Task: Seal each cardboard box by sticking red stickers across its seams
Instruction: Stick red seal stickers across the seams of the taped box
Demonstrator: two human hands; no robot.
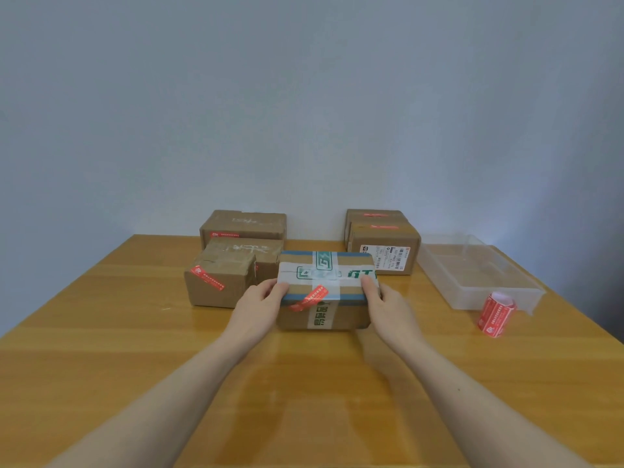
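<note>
Centrally on the wooden bench point(101, 332) sits the taped box point(326, 292), a cardboard box crossed with white tape bearing green print and edged with blue tape; the left hand point(260, 307) grips its left end and the right hand point(388, 307) grips its right end, so the box lies between the two palms; the left fingers point(275, 286) curl over the top left edge with the thumb lying on the upper face, and the right fingers point(369, 283) wrap the top right corner, closed on the cardboard; whether the box rests on the bench or is lifted slightly cannot be told; one red sticker point(309, 299) lies slantwise across the near top edge of this box, between the two hands and touching neither.

Counted, six cardboard boxes show: the held one; three on the left, being the near-left box point(219, 282) with a red sticker over its corner, the middle-left box point(246, 251) just behind it, and the far-left box point(243, 226) against the wall; two on the right, the labelled box point(385, 253) with a white shipping label and the back-right box point(374, 216) behind it, each with a red sticker on top; one clear plastic tray point(526, 292) stands to the right, and one roll of red stickers point(496, 314) lies just beside its near corner.
</note>
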